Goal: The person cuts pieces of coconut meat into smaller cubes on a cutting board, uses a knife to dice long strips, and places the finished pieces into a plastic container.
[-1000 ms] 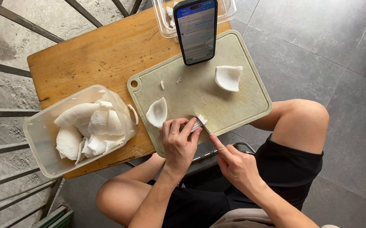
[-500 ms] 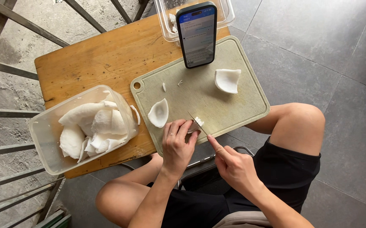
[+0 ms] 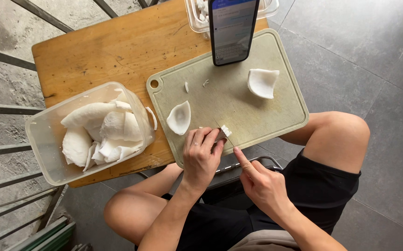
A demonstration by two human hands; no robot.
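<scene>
Coconut piece mostly hidden under left hand.

The table is worn, matt wood, and on it lies a dull, scuffed grey-green plastic cutting board. Clear, slightly cloudy plastic forms the tub holding smooth, white coconut pieces; the phone has a glossy glass screen.

Left hand pins coconut piece on cutting board.
</scene>
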